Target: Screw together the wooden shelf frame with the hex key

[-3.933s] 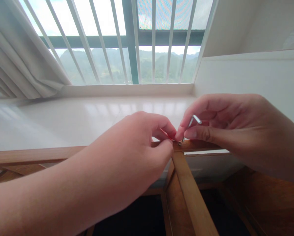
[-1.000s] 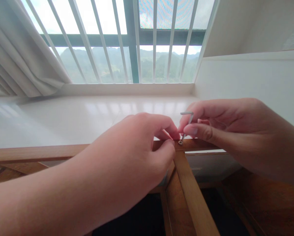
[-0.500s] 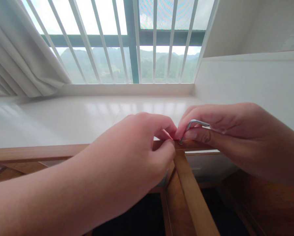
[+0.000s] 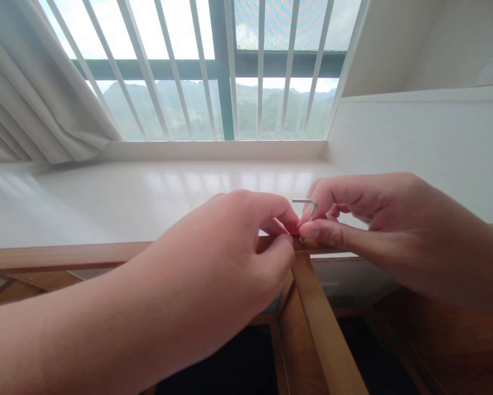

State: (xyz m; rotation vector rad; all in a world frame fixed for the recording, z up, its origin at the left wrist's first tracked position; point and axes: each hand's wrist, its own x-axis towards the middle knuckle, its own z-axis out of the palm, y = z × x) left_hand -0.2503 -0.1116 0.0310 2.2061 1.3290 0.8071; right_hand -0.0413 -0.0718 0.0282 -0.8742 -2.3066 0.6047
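Note:
Between the thumb and fingers of my right hand [image 4: 365,211] is a bent metal hex key [image 4: 310,202]. Its free arm points left, and its other end runs down behind my fingertips toward a small shiny screw head [image 4: 302,240] on the wooden rail [image 4: 65,257]. My left hand [image 4: 250,241] rests at the rail just left of the screw, thumb and fingers curled together at the joint. What those fingers pinch, if anything, is hidden. A wooden crossbar [image 4: 324,323] meets the rail below both hands.
Behind the rail lies a glossy white sill [image 4: 189,178] under a barred window [image 4: 222,82]. A grey curtain [image 4: 36,93] hangs at the left. A white wall panel [image 4: 419,148] stands at the right. Below the rail are dark gaps between wooden parts.
The hex key has turned: its free arm pointed right and now points left. My right thumb and fingers have shifted around it. My left hand has stayed in place.

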